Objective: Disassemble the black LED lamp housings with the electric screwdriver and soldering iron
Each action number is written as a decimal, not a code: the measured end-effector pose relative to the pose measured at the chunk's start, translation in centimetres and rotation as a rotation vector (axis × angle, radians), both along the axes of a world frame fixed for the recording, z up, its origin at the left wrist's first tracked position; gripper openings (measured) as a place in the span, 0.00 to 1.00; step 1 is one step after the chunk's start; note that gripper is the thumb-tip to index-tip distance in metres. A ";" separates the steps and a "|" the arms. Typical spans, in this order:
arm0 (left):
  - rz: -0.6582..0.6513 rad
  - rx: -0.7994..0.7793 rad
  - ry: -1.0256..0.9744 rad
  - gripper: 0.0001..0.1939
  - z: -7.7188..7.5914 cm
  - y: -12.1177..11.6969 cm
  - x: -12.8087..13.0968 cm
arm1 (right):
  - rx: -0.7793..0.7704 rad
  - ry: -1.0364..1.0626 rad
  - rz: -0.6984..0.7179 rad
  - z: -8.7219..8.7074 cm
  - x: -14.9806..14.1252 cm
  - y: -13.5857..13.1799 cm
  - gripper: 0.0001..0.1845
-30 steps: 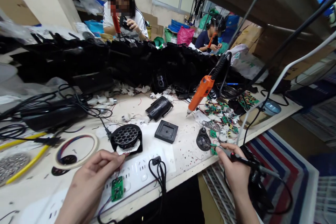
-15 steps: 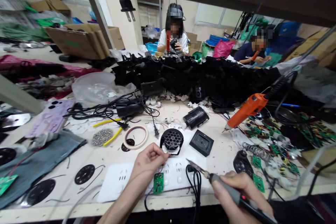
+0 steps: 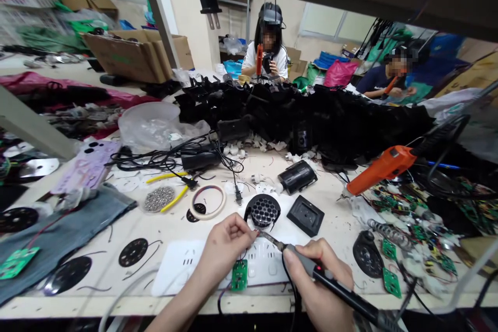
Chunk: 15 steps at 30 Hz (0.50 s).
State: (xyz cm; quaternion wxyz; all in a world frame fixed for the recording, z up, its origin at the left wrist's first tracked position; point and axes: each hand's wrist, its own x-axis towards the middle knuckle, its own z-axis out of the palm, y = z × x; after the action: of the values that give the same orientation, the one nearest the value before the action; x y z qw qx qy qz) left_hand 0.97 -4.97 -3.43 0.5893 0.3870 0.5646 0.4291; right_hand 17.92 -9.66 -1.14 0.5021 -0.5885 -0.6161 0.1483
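Note:
My right hand [image 3: 317,282] grips a soldering iron [image 3: 334,288], its tip reaching left to the base of a black round honeycomb lamp housing [image 3: 263,211]. My left hand [image 3: 225,244] is pinched at that same spot beside the housing, on something too small to make out, perhaps a wire. A small green circuit board [image 3: 238,275] lies just below my left hand on a white power strip [image 3: 187,267], with thin wires running up from it.
A black square plate [image 3: 306,215], a black cylinder part [image 3: 298,176], a tape roll [image 3: 207,201], yellow pliers [image 3: 171,189] and an orange electric screwdriver [image 3: 383,166] lie around. Green boards [image 3: 391,280] crowd the right. A heap of black parts [image 3: 303,109] spans the back; two people work behind it.
The view swung left from the table's right end. My right hand brought the soldering iron from the right edge to the lamp housing, and its tip now meets my left hand's pinch.

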 end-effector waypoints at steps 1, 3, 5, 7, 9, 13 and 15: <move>0.000 -0.004 0.002 0.15 0.0 0.0 0.0 | 0.008 -0.013 0.011 0.0 0.1 0.1 0.13; 0.007 -0.007 0.010 0.15 0.1 0.1 0.0 | 0.010 -0.015 0.010 0.0 0.1 0.1 0.13; 0.015 -0.005 0.022 0.14 0.3 0.2 0.1 | 0.000 0.013 -0.010 0.0 -0.1 0.2 0.13; 0.019 0.001 0.030 0.14 0.5 0.2 0.1 | -0.010 0.041 -0.020 0.0 -0.3 0.2 0.13; 0.015 0.005 0.031 0.14 0.7 0.2 0.1 | -0.014 0.053 -0.017 -0.1 -0.4 0.2 0.13; 0.005 0.015 0.037 0.14 0.7 0.3 0.1 | -0.006 0.053 -0.024 0.0 -0.5 0.4 0.12; 0.001 0.024 0.033 0.14 0.6 0.3 0.0 | -0.002 0.051 -0.028 0.0 -0.5 0.5 0.12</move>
State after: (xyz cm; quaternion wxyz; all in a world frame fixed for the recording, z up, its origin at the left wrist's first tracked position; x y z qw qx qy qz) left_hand 1.00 -4.69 -2.83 0.5750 0.4006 0.5694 0.4297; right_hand 17.39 -9.19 -1.09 0.5189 -0.5935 -0.5948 0.1569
